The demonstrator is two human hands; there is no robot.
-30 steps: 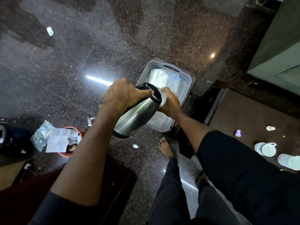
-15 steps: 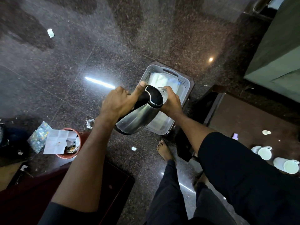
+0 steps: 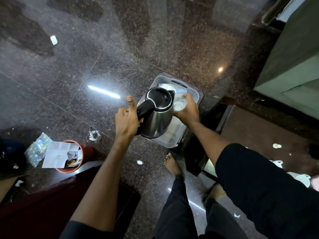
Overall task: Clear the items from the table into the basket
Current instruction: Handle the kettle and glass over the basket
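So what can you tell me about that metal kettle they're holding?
The kettle has a shiny steel-looking body, a black lid that is closed, and a black handle. The left hand grips the handle, thumb raised off it. It is held roughly upright, above the near part of the pale plastic basket on the floor; whether its base touches the basket cannot be told. Beside it, the right hand holds a clear glass close to the kettle's side.
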